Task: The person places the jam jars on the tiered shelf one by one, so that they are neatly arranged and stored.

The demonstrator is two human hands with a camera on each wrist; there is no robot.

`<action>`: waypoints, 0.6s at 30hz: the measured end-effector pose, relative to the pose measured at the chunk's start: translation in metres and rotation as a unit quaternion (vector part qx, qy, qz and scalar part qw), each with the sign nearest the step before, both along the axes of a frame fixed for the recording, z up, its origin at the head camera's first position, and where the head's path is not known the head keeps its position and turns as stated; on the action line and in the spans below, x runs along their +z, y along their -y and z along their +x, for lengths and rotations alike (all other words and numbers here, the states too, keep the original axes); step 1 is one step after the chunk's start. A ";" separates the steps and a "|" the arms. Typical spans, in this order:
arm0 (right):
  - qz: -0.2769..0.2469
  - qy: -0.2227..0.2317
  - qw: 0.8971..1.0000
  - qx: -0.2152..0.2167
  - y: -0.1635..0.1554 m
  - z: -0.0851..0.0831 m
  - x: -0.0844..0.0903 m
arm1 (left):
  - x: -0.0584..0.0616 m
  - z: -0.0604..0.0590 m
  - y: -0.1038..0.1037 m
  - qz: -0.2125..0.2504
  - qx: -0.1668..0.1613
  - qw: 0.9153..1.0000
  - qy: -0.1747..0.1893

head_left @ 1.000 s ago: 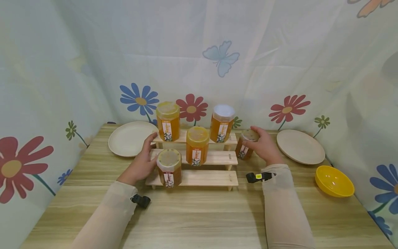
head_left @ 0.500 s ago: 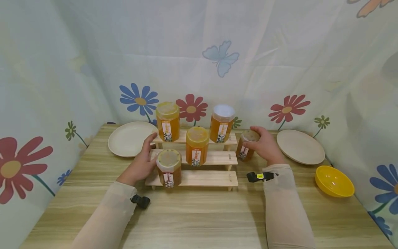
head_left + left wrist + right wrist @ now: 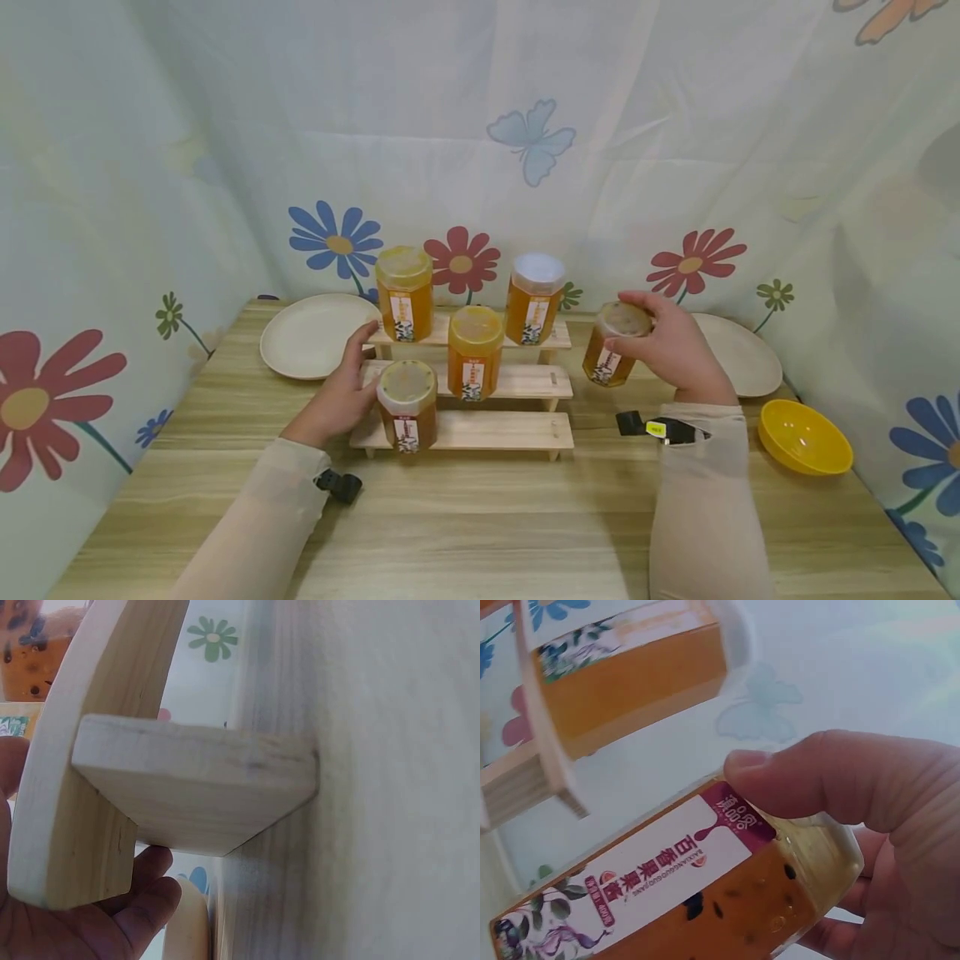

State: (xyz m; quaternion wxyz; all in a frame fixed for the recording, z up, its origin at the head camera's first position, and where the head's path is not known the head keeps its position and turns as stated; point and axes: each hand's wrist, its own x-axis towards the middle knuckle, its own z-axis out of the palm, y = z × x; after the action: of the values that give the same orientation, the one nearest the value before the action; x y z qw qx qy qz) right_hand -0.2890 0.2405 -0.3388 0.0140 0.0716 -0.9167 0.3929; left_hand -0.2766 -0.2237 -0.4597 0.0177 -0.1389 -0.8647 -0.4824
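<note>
My right hand (image 3: 684, 346) grips a jam jar (image 3: 609, 358) near its lid, to the right of the stepped wooden stand (image 3: 498, 429). In the right wrist view, dark seeds show in the orange filling beside a white and maroon label (image 3: 649, 877). My left hand (image 3: 341, 400) holds the stand's left end, its fingers (image 3: 150, 911) curled around a step. One jar (image 3: 408, 421) stands on the lowest step close to that hand, another jar (image 3: 476, 367) on the middle step. The top step bears a yellow-lidded jar (image 3: 405, 304) and a white-lidded jar (image 3: 535, 304).
A pale plate (image 3: 307, 337) lies at the back left, behind the left hand. At the back right another plate (image 3: 738, 354) is partly hidden by the right hand. A yellow bowl (image 3: 806, 437) stands near the table's right edge. Flowered curtain (image 3: 420, 167) hangs behind.
My right hand has lifted the jar and carried it right, away from the stand. My left hand and the jars on the stand have kept their places.
</note>
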 end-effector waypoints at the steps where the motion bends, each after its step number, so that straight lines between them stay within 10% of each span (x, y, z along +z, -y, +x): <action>1: -0.002 0.004 1.000 0.001 0.000 0.003 0.003 | 0.000 0.000 0.000 -0.001 0.000 1.000 0.000; 18: 0.017 -0.009 0.989 0.147 0.012 0.039 0.031 | 0.002 0.001 0.000 -0.006 0.008 1.000 0.012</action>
State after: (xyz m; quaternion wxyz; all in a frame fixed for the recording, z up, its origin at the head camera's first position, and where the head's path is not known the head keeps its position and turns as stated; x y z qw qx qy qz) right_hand -0.2503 0.2283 -0.3076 -0.0368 0.2091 -0.9025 0.3746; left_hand -0.2759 -0.2237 -0.4580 0.0107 -0.1266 -0.8689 -0.4784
